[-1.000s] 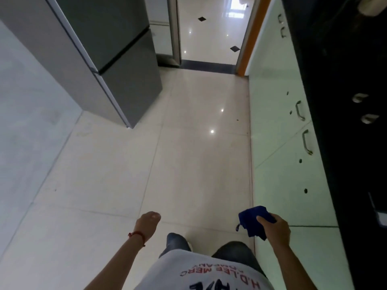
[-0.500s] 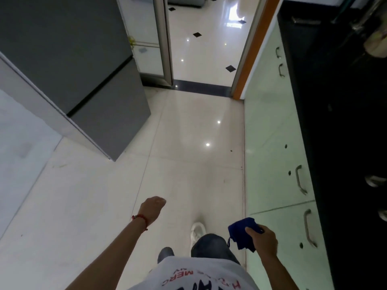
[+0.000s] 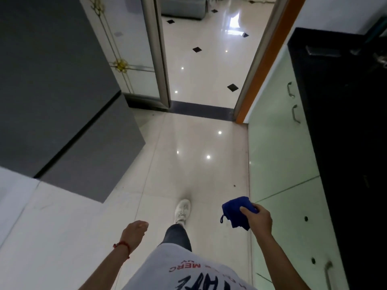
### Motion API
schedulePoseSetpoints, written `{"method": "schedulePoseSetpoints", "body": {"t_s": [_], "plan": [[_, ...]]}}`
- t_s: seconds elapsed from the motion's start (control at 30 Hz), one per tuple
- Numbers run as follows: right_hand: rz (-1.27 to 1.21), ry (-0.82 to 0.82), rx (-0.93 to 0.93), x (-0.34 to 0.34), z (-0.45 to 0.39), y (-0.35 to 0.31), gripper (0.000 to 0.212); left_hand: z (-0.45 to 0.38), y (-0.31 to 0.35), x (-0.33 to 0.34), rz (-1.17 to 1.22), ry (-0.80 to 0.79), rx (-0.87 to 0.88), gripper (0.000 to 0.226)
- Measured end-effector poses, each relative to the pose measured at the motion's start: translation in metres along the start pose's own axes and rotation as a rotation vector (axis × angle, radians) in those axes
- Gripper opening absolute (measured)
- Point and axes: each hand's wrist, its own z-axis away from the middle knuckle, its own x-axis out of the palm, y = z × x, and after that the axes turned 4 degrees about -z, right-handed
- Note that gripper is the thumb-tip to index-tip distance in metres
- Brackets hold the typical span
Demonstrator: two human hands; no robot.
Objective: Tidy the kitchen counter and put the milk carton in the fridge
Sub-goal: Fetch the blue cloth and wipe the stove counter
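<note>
Two hands show at the bottom of the head view, and neither holds a milk carton — no carton is visible anywhere, so I cannot tell where it is or whether it has gone into the fridge. The right hand, at about five o'clock, grips a bunched dark-blue cloth, thumb laid over the top and a small loop dangling from its left edge. The left hand, at about seven o'clock, holds nothing; its fingers curl away from the camera, so how tightly they close I cannot tell. The grey fridge stands at ten o'clock with both doors closed. The black counter runs along three o'clock above pale green cabinet doors, too dark to read in detail. The cloth suggests wiping is in hand — the carton step looks unfinished, judging only from this.
</note>
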Motion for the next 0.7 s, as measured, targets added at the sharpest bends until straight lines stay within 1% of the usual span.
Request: {"method": "schedulePoseSetpoints", "body": {"t_s": [0.03, 0.13, 0.17, 0.33, 0.53, 0.7], "plan": [[-0.016, 0.019, 0.014, 0.002, -0.012, -0.013, 0.032, -0.018, 0.02, -0.007, -0.014, -0.011, 0.019, 0.016], [-0.027, 0.076, 0.068, 0.007, -0.044, -0.043, 0.033, -0.067, 0.089, -0.027, -0.079, -0.038, 0.083, 0.027], [-0.044, 0.097, 0.081, 0.008, -0.054, -0.052, 0.035, -0.084, 0.114, -0.032, -0.106, -0.05, 0.107, 0.028], [-0.126, 0.185, 0.137, 0.002, -0.094, -0.095, 0.039, -0.146, 0.255, -0.036, -0.228, -0.129, 0.261, 0.022], [-0.268, 0.299, 0.157, -0.031, -0.144, -0.133, 0.036, -0.181, 0.402, 0.01, -0.278, -0.203, 0.473, 0.022], [-0.412, 0.387, 0.09, -0.077, -0.187, -0.164, 0.035, -0.188, 0.48, 0.068, -0.391, -0.245, 0.596, 0.026]]}}
